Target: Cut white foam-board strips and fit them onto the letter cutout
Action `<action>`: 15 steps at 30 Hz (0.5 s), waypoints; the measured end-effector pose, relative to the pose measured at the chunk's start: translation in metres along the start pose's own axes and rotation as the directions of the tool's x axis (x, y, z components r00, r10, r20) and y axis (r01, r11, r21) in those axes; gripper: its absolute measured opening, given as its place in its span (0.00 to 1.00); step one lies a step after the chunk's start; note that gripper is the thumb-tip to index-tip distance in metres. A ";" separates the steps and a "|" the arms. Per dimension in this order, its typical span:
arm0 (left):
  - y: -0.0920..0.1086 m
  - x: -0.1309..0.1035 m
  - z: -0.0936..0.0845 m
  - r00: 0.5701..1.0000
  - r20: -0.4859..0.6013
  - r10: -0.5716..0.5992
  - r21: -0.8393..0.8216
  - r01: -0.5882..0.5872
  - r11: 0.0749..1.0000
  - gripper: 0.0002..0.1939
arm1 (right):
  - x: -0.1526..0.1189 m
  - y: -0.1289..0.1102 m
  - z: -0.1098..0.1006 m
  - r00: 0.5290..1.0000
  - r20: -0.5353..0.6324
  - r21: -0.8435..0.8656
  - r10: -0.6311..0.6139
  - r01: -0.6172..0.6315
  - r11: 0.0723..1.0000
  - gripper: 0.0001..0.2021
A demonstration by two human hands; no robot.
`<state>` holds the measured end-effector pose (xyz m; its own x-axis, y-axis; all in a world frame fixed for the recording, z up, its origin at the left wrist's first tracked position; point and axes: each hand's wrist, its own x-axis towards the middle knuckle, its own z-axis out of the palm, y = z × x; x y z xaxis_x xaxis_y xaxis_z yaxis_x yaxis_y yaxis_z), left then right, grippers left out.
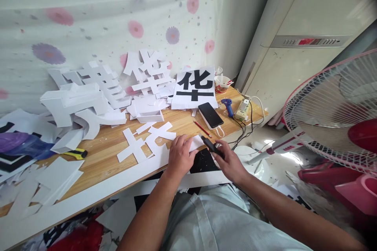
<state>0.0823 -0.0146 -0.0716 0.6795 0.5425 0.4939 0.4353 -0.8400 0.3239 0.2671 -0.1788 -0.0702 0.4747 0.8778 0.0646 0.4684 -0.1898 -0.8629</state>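
Observation:
My right hand [231, 160] is closed around a black handheld tool [211, 146], its tip pointing up and left, beside a white strip [196, 143] at the table's front edge. My left hand [180, 156] rests at the left end of that strip, fingers bent over it; whether they pinch it is hard to see. Flat white cut-out pieces [134, 147] lie left of my left hand. Above the hands are a red pencil [202, 129] and a black phone [210, 115] on a white block with a cable.
White built-up characters [73, 100] are heaped at the back left. A sheet with a black character [194, 88] leans behind the phone. A blue glue gun [227, 107], a power strip [242, 110] and a paper bowl [222, 84] stand right; a yellow cutter [77, 153] lies left. A fan [335, 113] stands far right.

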 end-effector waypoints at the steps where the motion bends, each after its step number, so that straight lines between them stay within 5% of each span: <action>1: 0.000 -0.002 0.000 1.000 -0.004 0.000 0.003 0.000 1.000 0.23 | 0.010 -0.002 -0.001 1.000 0.003 -0.076 -0.026 0.026 0.997 0.25; 8: -0.001 -0.008 0.001 0.999 0.035 -0.001 0.004 0.001 1.000 0.15 | 0.079 -0.026 0.025 0.963 0.181 -0.562 -0.199 0.267 0.783 0.19; 15: -0.003 -0.008 0.001 0.997 0.081 -0.008 0.008 0.007 1.000 0.07 | 0.129 -0.050 0.047 0.946 0.229 -0.597 -0.232 0.324 0.734 0.15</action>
<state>0.0762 -0.0168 -0.0768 0.7217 0.5471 0.4241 0.4450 -0.8360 0.3211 0.2696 -0.0349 -0.0425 0.1699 0.9745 0.1466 0.9424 -0.1172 -0.3133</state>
